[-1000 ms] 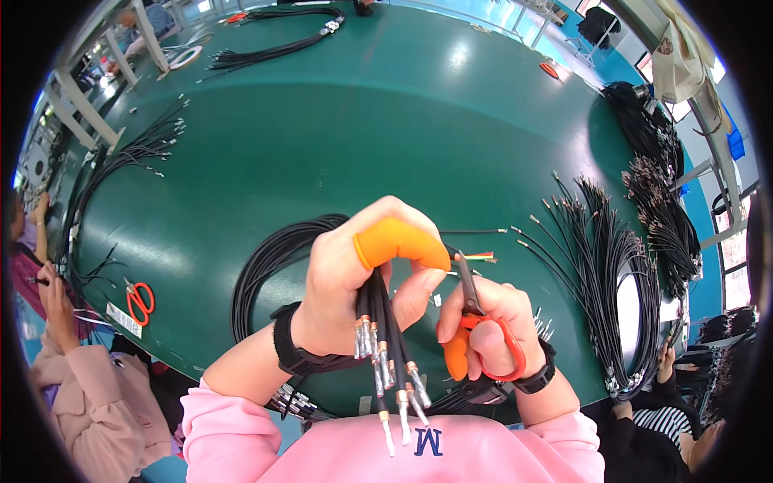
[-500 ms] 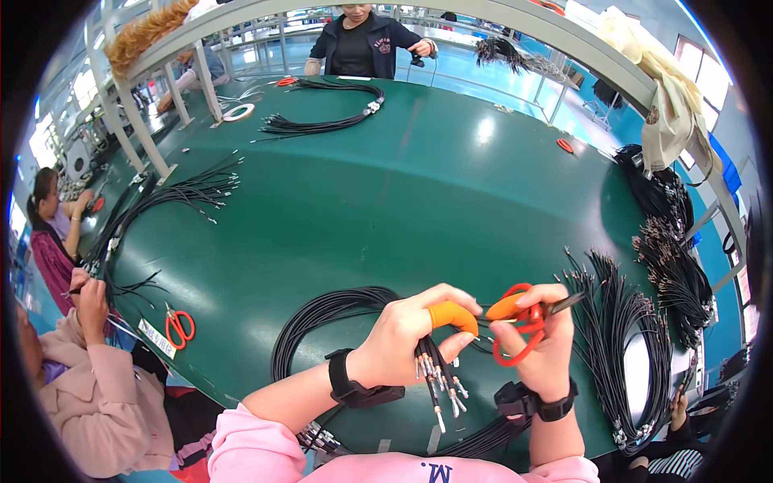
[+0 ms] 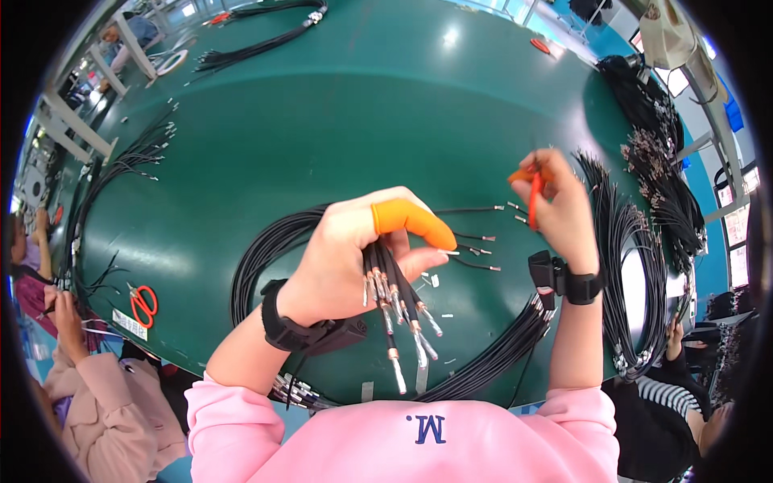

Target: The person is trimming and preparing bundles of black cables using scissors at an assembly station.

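Observation:
My left hand (image 3: 342,253), with an orange finger cot (image 3: 411,221) on its index finger, is closed round a bunch of black cables (image 3: 392,278). Their stripped, silvery ends point down toward me. A tiny white piece shows at the thumb tip. Farther right, my right hand (image 3: 568,213) is wrapped round red-handled scissors (image 3: 535,199); the blades are mostly hidden by the hand. Several loose cable ends lie on the table between the two hands. Behind my left hand curves a coil of black cable (image 3: 262,245), which comes round to bundled ends (image 3: 535,314) below my right wrist.
Cable bundles (image 3: 636,266) lie along the right side of the green table (image 3: 322,137), with more piled behind (image 3: 652,121). Other scissors (image 3: 143,304) lie at the left edge near a co-worker's hand (image 3: 68,326). White scraps (image 3: 436,280) dot the surface. Another person sits at the right.
My hands have parted: the right one, still holding the scissors, has moved outward and away from me. The left keeps its cable bunch. The view has tipped downward.

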{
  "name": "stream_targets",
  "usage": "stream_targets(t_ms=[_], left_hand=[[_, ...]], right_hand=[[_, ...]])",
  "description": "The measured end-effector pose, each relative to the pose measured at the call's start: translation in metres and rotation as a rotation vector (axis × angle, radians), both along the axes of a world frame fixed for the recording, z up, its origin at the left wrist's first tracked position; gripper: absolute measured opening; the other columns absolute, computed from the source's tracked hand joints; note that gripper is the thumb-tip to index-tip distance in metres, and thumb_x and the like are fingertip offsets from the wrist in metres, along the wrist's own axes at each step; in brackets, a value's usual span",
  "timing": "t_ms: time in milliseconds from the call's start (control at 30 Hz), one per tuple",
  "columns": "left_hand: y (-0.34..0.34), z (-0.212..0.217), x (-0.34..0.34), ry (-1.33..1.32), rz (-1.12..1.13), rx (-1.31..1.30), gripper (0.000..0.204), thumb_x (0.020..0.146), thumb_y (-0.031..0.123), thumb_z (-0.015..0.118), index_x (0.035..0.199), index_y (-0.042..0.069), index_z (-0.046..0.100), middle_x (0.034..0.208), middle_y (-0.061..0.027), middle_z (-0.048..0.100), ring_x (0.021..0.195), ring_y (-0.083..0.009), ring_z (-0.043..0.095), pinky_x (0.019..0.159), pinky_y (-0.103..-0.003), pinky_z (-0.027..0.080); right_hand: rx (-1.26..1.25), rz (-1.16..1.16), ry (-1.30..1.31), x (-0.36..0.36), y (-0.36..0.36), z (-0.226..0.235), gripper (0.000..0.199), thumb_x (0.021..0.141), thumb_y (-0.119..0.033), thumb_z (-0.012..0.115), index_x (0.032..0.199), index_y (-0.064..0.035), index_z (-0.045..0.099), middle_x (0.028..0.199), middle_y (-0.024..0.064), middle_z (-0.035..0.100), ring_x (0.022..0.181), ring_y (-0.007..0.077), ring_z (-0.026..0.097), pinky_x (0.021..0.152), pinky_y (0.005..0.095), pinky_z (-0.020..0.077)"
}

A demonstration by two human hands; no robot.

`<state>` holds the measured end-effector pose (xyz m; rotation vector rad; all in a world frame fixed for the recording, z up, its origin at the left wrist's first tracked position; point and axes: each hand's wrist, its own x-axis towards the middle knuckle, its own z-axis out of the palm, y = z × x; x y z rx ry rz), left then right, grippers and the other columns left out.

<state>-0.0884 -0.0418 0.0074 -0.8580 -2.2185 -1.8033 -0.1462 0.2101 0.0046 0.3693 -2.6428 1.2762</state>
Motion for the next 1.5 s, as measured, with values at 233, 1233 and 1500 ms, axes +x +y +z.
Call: stream_targets(t_ms=[233,1233,1500], left_hand=[[0.0,0.004,0.006,-0.235,-0.027,0.045,0.012,0.075,0.009,0.065,0.079,-0.001,0.063,0.072,-0.0038,0.056,0.055,-0.0074,0.048,0.051,-0.02,0.037],[-0.009,-0.01,0.01,0.03,0.208,0.494,0.018,0.079,0.007,0.066,0.094,-0.001,0.062,0.071,0.0008,0.057,0.06,-0.0044,0.049,0.056,-0.018,0.039],[-0.003,-0.002,0.009,0.022,0.183,0.465,0.019,0.074,0.005,0.069,0.091,-0.002,0.063,0.065,0.0016,0.054,0.055,-0.0034,0.046,0.052,-0.017,0.037]], right_hand=[[-0.379,0.231,0.073,0.044,-0.034,0.034,0.028,0.074,0.004,0.064,0.098,-0.0031,0.05,0.09,0.0036,0.056,0.085,0.0116,0.058,0.074,0.0224,0.0456],[0.488,0.512,-0.318,0.013,-0.03,-0.039,0.017,0.084,-0.013,0.051,0.096,-0.0033,0.046,0.081,0.0146,0.063,0.076,0.0331,0.061,0.065,0.0378,0.0467],[0.47,0.429,-0.12,-0.01,-0.023,-0.032,0.02,0.082,-0.01,0.052,0.101,-0.0033,0.047,0.079,0.0157,0.061,0.073,0.0336,0.06,0.064,0.0383,0.0461]])
